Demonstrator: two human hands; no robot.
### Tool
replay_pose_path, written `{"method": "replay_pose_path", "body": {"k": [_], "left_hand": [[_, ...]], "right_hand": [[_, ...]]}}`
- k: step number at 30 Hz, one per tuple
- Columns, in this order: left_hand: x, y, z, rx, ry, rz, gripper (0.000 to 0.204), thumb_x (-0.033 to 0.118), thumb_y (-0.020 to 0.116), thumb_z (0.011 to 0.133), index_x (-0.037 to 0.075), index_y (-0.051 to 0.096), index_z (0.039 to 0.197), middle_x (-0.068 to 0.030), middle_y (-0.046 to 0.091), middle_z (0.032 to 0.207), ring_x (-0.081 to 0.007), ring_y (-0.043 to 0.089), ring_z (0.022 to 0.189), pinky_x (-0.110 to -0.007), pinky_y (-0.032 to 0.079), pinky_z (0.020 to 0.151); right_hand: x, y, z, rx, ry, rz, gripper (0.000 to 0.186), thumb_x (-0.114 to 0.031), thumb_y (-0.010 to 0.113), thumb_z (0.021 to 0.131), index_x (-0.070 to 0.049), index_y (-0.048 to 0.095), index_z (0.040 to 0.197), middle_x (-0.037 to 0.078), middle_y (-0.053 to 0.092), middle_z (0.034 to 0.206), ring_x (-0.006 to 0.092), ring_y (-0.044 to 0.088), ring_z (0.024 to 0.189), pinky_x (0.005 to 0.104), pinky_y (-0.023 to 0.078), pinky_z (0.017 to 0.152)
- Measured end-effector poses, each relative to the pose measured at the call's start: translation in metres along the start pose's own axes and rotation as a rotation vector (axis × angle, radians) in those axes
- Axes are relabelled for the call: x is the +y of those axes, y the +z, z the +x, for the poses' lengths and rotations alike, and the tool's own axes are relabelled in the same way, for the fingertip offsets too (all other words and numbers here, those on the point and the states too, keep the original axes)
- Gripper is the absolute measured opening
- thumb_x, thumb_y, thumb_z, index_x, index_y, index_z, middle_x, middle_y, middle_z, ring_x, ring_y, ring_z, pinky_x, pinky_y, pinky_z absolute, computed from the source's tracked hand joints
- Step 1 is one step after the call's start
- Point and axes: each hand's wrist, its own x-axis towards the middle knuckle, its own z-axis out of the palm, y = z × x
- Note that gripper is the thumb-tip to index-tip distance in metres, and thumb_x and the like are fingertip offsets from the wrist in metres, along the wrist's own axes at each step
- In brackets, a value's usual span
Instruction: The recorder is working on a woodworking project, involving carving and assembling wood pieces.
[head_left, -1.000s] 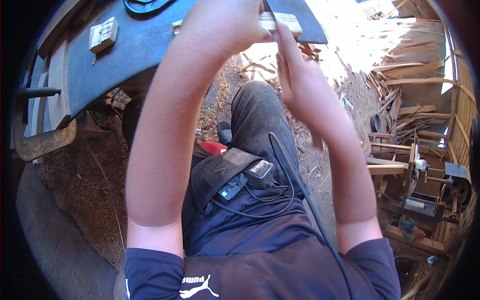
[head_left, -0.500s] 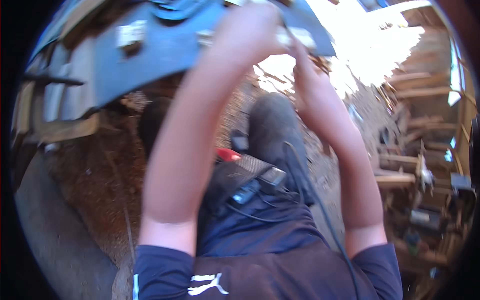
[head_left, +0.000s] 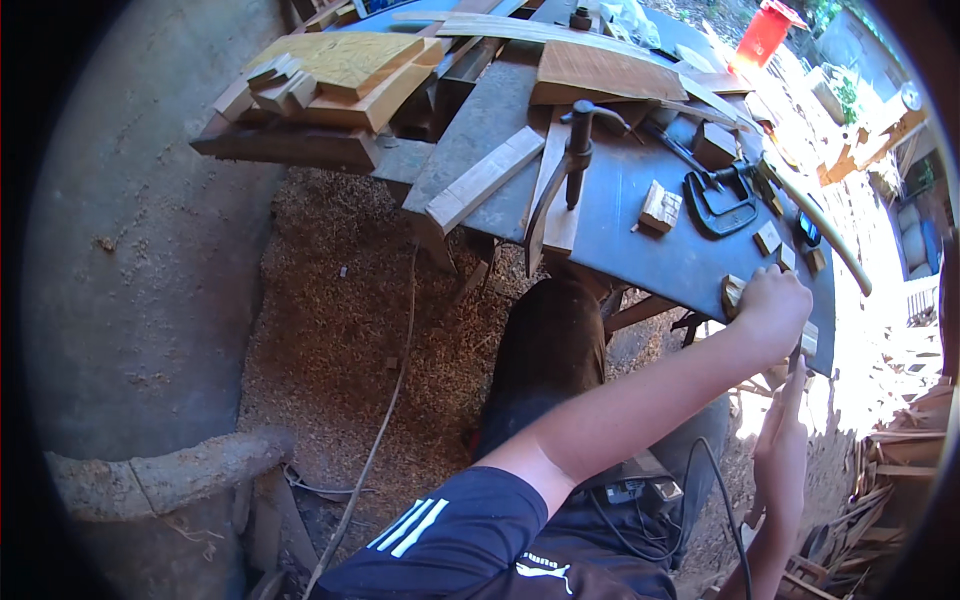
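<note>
Both hands are close together at the right front edge of the blue bench. My left hand (head_left: 773, 308) is closed, with its back toward me and its grip mostly hidden. Just below it is my right hand (head_left: 782, 432), fingers pressed together and pointing up, its palm side hidden. A thin dark strip (head_left: 796, 357) shows between the two hands; its kind is unclear. A small wood block (head_left: 733, 294) lies left of my left hand, and a pale wood piece (head_left: 809, 338) shows just right of it.
On the bench (head_left: 620, 255) are a black G-clamp (head_left: 722, 204), a larger upright clamp (head_left: 578, 150), a wood block (head_left: 660, 207) and a pale batten (head_left: 485, 182). Boards (head_left: 335, 62) are stacked at the far left. A cable (head_left: 385, 420) runs over the sawdust floor. Scrap wood lies at right.
The view has swung left, so my hands now appear at the right and more of the bench shows. They remain close together at the bench edge.
</note>
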Motion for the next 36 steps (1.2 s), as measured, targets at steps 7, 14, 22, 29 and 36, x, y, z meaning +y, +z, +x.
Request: {"method": "replay_pose_path", "body": {"k": [7,14,22,29,36], "left_hand": [[-0.003,-0.002,0.006,0.015,0.034,-0.057,0.022,0.014,0.076,0.077,0.005,0.074,0.096,-0.0144,0.070,0.104,-0.0289,0.067,0.102,-0.038,0.052,0.091],[0.003,-0.002,0.005,-0.020,0.041,0.042,0.022,0.014,0.075,0.078,0.005,0.074,0.097,-0.0144,0.070,0.107,-0.0284,0.068,0.102,-0.038,0.054,0.091],[-0.004,-0.001,0.001,-0.023,0.000,0.013,0.024,0.013,0.077,0.077,0.004,0.074,0.099,-0.0137,0.069,0.110,-0.0301,0.066,0.107,-0.040,0.052,0.095],[0.008,0.010,0.012,0.093,-0.049,0.073,0.023,0.020,0.071,0.080,0.005,0.076,0.097,-0.0170,0.069,0.108,-0.0333,0.065,0.108,-0.042,0.053,0.092],[-0.013,-0.014,-0.004,0.046,-0.057,0.093,0.036,0.026,0.082,0.077,0.002,0.075,0.103,-0.0210,0.069,0.108,-0.0350,0.067,0.102,-0.044,0.052,0.094]], "right_hand": [[0.000,-0.006,0.046,-0.015,0.021,0.129,0.059,-0.009,0.035,0.106,-0.010,0.013,0.161,0.034,0.062,0.113,0.0455,0.064,0.097,0.0489,0.050,0.090],[0.001,-0.008,0.026,-0.044,0.038,0.084,0.060,-0.006,0.034,0.107,-0.010,0.010,0.162,0.036,0.055,0.133,0.0435,0.063,0.115,0.0487,0.049,0.092],[-0.005,0.011,-0.010,0.030,0.008,-0.048,0.067,-0.006,0.039,0.104,-0.010,0.005,0.162,0.030,0.064,0.079,0.0404,0.065,0.063,0.0499,0.047,0.060],[0.042,0.008,0.012,0.186,-0.106,0.050,0.072,-0.004,0.046,0.099,-0.009,0.010,0.161,0.030,0.064,0.080,0.0434,0.064,0.066,0.0518,0.045,0.060],[0.017,-0.005,-0.030,-0.020,0.122,0.042,0.052,-0.015,0.047,0.103,-0.002,0.029,0.151,0.031,0.063,0.074,0.0503,0.064,0.069,0.0593,0.045,0.061]]}}
